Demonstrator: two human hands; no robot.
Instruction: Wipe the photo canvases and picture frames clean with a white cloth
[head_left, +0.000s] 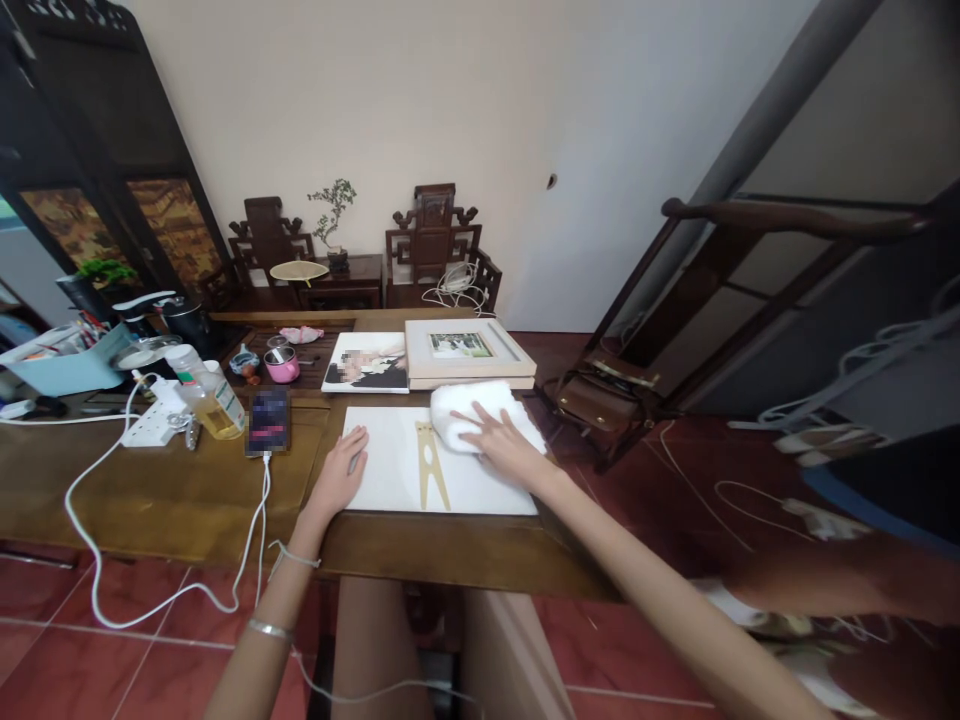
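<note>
A white rectangular panel [382, 465] lies flat on the wooden table, bearing a gold, clothespin-like shape [430, 465] with two legs. My left hand [345, 468] rests on the panel's left edge, its fingers stretched out and holding nothing. A bunched white cloth [450, 405], soft and thick like a towel, covers the panel's upper right corner. On top of it my right hand [501, 440] lies with fingers spread, pressing from above. The panel's corner beneath the cloth is hidden.
Behind the panel are a photo print [367, 365] and a framed picture [465, 350]. Leftward on the table [187, 510] stand a charging phone [268, 422], a bottle [217, 400], a power strip [152, 422] and a pink cup [282, 365]. A wooden chair [637, 330] stands right.
</note>
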